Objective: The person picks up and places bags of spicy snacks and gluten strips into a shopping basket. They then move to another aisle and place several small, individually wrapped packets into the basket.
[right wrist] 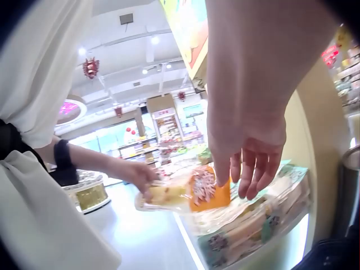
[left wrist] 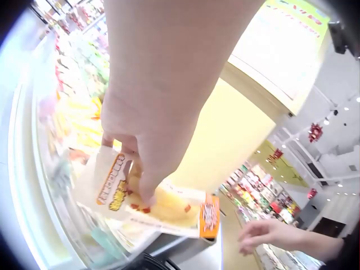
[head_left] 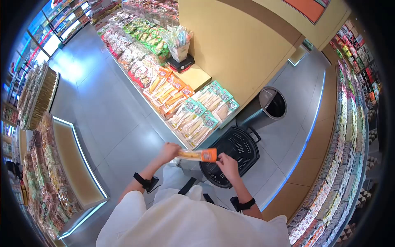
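Observation:
A clear snack packet (head_left: 190,154) with an orange label end spans the space between the two hands, over the edge of the display shelf. My left hand (head_left: 168,152) pinches its plain end, with thumb and fingers on the plastic in the left wrist view. Yellowish food with red bits shows through the packet (left wrist: 169,209). At the orange end is my right hand (head_left: 228,167), its fingers hanging loosely bent in the right wrist view. In the left wrist view, a gap shows between the right hand (left wrist: 270,233) and the packet.
Orange-topped packets (head_left: 170,88) and green-topped packets (head_left: 201,113) lie on the lit display shelf ahead. Below stands a black shopping basket (head_left: 242,153) on the floor, beside a metal trash bin (head_left: 257,117). Curved, stocked shelves (head_left: 325,185) run along the right.

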Action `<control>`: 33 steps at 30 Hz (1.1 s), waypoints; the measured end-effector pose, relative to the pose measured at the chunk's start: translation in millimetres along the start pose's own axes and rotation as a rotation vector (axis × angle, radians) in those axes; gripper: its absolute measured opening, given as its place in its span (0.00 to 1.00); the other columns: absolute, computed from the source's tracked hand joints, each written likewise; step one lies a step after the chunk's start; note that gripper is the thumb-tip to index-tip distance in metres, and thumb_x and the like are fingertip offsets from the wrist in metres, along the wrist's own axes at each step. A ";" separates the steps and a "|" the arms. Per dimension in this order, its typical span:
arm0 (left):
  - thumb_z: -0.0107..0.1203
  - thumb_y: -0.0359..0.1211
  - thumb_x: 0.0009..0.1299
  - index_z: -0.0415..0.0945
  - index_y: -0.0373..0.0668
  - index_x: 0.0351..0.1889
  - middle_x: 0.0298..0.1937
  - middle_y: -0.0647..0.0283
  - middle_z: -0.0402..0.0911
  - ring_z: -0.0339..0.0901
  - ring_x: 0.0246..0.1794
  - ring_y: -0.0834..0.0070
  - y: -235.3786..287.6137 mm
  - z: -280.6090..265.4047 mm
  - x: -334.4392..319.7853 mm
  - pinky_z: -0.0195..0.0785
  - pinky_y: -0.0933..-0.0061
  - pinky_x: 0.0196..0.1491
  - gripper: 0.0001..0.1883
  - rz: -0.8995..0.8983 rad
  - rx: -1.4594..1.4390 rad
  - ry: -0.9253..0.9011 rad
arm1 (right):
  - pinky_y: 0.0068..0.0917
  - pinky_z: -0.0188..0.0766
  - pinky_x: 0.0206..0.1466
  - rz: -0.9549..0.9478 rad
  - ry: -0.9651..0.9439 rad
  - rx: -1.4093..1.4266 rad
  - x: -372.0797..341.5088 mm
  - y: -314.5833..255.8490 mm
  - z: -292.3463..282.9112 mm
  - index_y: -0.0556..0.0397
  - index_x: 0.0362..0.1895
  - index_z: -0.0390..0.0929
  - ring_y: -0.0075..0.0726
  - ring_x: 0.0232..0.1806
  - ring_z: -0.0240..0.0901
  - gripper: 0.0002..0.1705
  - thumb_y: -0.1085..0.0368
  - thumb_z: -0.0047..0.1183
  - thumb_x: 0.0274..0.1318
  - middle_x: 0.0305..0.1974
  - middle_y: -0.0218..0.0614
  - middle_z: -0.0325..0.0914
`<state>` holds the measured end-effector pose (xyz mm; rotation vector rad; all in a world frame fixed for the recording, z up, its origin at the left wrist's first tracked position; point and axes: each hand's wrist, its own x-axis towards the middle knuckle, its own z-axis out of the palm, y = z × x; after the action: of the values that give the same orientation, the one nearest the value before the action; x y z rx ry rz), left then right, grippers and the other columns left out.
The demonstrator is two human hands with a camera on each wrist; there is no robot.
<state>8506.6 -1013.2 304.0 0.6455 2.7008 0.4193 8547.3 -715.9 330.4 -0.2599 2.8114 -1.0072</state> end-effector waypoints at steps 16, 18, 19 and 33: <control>0.57 0.30 0.58 0.63 0.33 0.53 0.33 0.64 0.70 0.68 0.37 0.76 -296.6 -51.7 153.4 0.64 0.73 0.42 0.26 -0.383 -1.041 0.305 | 0.20 0.68 0.27 0.782 0.204 0.488 -14.3 -42.6 104.0 0.59 0.33 0.73 0.25 0.22 0.72 0.09 0.65 0.50 0.53 0.22 0.36 0.76; 0.57 0.28 0.55 0.64 0.36 0.51 0.38 0.56 0.70 0.68 0.41 0.65 -311.2 -48.0 172.9 0.64 0.66 0.44 0.24 -0.313 -0.461 0.426 | 0.20 0.68 0.27 0.835 0.199 0.431 -33.4 -45.7 114.2 0.59 0.34 0.73 0.25 0.22 0.72 0.09 0.65 0.50 0.53 0.22 0.36 0.76; 0.57 0.28 0.53 0.65 0.37 0.49 0.40 0.51 0.70 0.68 0.43 0.59 -314.7 -42.7 179.1 0.64 0.63 0.45 0.24 -0.260 -0.178 0.485 | 0.20 0.68 0.27 0.859 0.198 0.396 -44.8 -45.0 117.5 0.59 0.34 0.73 0.25 0.22 0.72 0.09 0.64 0.50 0.53 0.22 0.36 0.76; 0.51 0.30 0.61 0.73 0.37 0.38 0.32 0.54 0.77 0.75 0.31 0.65 -231.9 -9.1 141.8 0.68 0.68 0.36 0.09 0.085 -0.585 -0.094 | 0.22 0.70 0.27 0.932 0.236 0.408 -73.7 -42.1 153.5 0.60 0.35 0.72 0.29 0.24 0.75 0.11 0.63 0.50 0.52 0.23 0.39 0.76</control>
<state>8295.4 -1145.1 194.8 0.5821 2.2915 1.1113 8653.4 -826.7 245.4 1.1478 2.3110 -1.3137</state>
